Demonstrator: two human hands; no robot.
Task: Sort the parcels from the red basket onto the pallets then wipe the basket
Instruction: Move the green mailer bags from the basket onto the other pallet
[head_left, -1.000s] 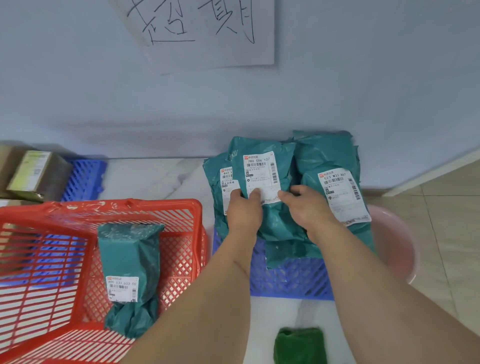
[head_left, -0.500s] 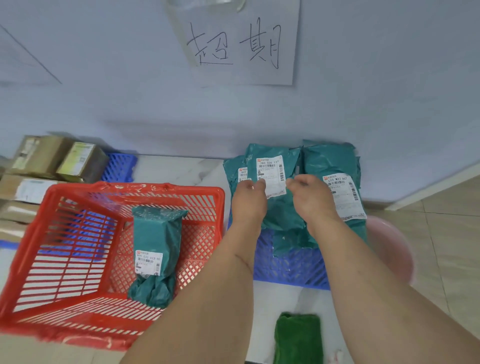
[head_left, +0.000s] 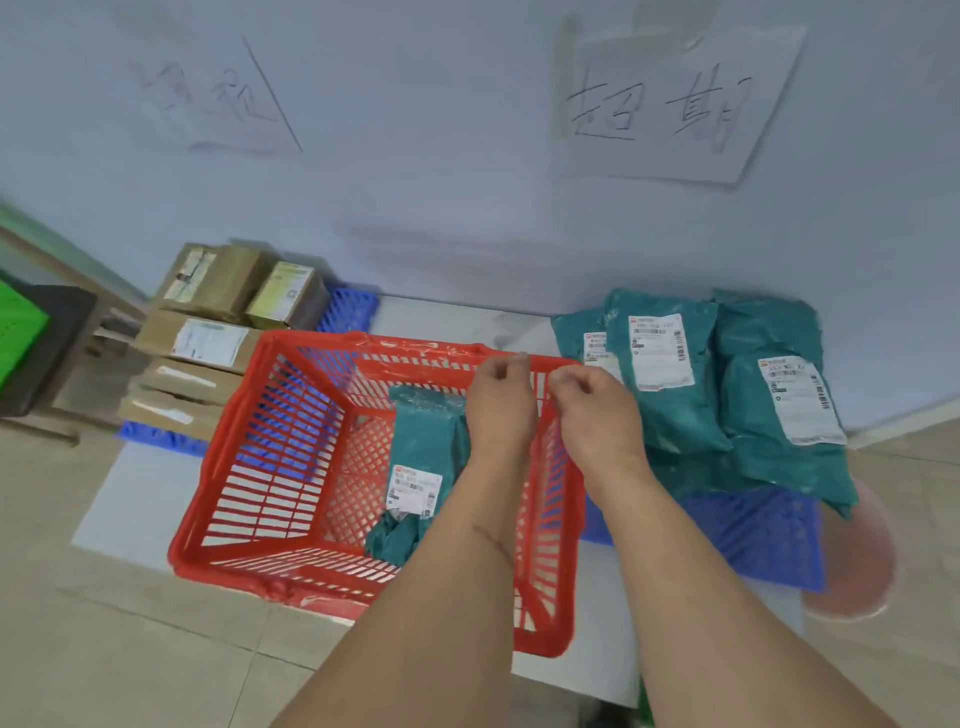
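One parcel left in the basket

Inside the red slatted plastic basket (head_left: 270, 467), the teal plastic mailer parcel (head_left: 421, 457) lies lengthwise toward the person, just beneath the left hand (head_left: 501, 405); right hand (head_left: 597, 415) alongside; both grips loosely curled, empty.

A tiled floor (head_left: 130, 649) with a pale marble slab (head_left: 140, 499) along the wall carries a red basket (head_left: 270, 530), flanked by two blue pallets. The left pallet (head_left: 347, 307) bears stacked cardboard boxes (head_left: 208, 338); the right pallet (head_left: 763, 530) bears teal parcels (head_left: 670, 395). A pink basin (head_left: 862, 571) sits beside the right pallet.
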